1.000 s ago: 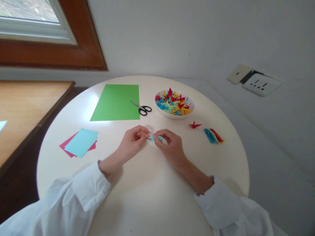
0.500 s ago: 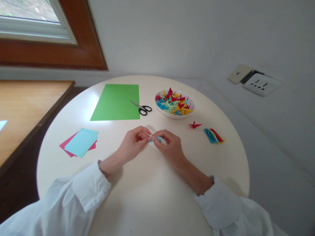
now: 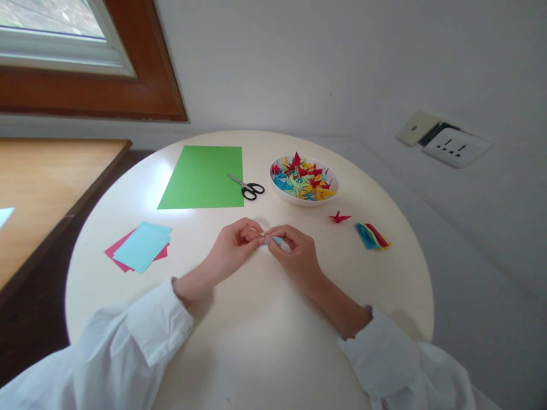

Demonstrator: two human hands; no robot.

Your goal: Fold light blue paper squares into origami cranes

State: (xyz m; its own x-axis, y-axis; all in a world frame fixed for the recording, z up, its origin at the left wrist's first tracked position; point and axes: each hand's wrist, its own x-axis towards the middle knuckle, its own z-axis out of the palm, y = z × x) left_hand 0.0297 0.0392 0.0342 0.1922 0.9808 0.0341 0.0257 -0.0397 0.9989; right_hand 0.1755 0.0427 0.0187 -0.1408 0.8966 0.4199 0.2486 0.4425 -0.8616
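Note:
Over the middle of the round table, my left hand point(image 3: 236, 242) and my right hand point(image 3: 296, 250) meet, fingertips almost touching. Between them they pinch a small piece of folded light-blue paper point(image 3: 276, 240). Fingers cover most of it, so its exact shape cannot be made out. To the right of my right hand lies a red paper crane point(image 3: 339, 217). Beyond my hands stands a white bowl point(image 3: 294, 199) full of folded paper cranes point(image 3: 304, 179) in red, yellow, blue and pale green.
Black-handled scissors point(image 3: 249, 189) lie partly on a green sheet point(image 3: 205, 176). Light-blue paper squares point(image 3: 143, 247) rest on pink ones point(image 3: 118, 246) at the left. Several folded coloured pieces point(image 3: 371, 236) lie fanned out at the right. A wall with a socket point(image 3: 456, 147) borders the white table point(image 3: 256, 353).
Both hands stay almost in place, still pinching the light-blue paper, with only slight finger movement. The whole view has shifted a touch; nothing else on the table has moved.

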